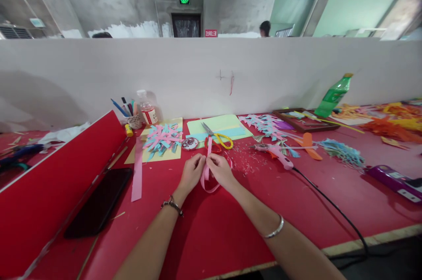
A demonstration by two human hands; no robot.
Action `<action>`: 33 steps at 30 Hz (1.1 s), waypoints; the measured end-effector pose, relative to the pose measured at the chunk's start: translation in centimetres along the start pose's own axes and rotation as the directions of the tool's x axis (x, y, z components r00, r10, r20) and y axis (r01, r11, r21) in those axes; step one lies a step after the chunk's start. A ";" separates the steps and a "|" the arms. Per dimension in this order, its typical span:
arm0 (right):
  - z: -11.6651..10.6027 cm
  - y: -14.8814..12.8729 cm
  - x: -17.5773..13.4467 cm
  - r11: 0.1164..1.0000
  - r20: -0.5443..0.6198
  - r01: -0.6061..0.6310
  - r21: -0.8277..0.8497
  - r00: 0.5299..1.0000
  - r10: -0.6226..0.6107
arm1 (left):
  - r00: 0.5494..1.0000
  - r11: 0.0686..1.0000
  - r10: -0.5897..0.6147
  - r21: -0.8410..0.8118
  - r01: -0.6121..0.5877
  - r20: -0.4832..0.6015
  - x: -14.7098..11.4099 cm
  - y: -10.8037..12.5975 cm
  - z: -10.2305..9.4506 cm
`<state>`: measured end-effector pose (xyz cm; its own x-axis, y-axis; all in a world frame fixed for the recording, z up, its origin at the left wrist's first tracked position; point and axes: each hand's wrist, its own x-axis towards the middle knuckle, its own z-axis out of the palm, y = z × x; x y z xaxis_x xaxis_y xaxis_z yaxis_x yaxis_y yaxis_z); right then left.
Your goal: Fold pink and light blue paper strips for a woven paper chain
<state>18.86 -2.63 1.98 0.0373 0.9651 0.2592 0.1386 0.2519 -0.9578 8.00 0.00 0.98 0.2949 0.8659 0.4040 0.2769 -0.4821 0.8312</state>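
Close together at the middle of the red table, my left hand (194, 169) and my right hand (220, 169) pinch a narrow pink paper strip (209, 187) between the fingertips. One end of the strip stands up above the fingers; the rest loops below and behind the hands. Just beyond them lie scissors with yellow handles (224, 140), blades pointing away to the left. A red-handled pair (214, 146) is partly hidden behind the strip and my fingers. To the left rests a pile of pink and blue paper pieces (163, 139) on a yellow sheet.
At right are a pink glue gun (276, 154) with a black cord, fringed paper bundles (341, 151), a purple power strip (395, 181) and a leaning green bottle (332, 97). At left lie a phone (100, 201) and a red upright board (62, 192). A white partition (184, 78) stands behind.
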 end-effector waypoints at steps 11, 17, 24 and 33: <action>0.5 0.6 0.1 0.989 -0.021 -0.079 0.128 0.996 0.083 | 0.994 0.991 0.029 0.129 -0.015 -0.110 -0.5 0.7 0.4; 0.7 0.5 -0.2 0.979 -0.053 -0.093 0.183 0.993 0.104 | 0.991 0.986 0.057 0.162 -0.037 -0.124 -0.6 1.1 0.5; 1.1 0.5 -0.4 0.960 -0.090 -0.080 0.267 0.990 0.108 | 0.990 0.988 0.079 0.141 -0.063 -0.116 -0.6 1.4 0.2; 0.3 0.1 -0.1 0.976 -0.130 -0.090 0.197 0.985 0.117 | 0.999 0.999 0.041 -0.010 -0.041 -0.034 -0.4 1.0 0.4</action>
<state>18.56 -2.73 1.86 0.1818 0.9703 0.1593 -0.0627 0.1731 -0.9829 8.50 -0.84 1.50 0.2743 0.8496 0.4506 0.2551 -0.5160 0.8177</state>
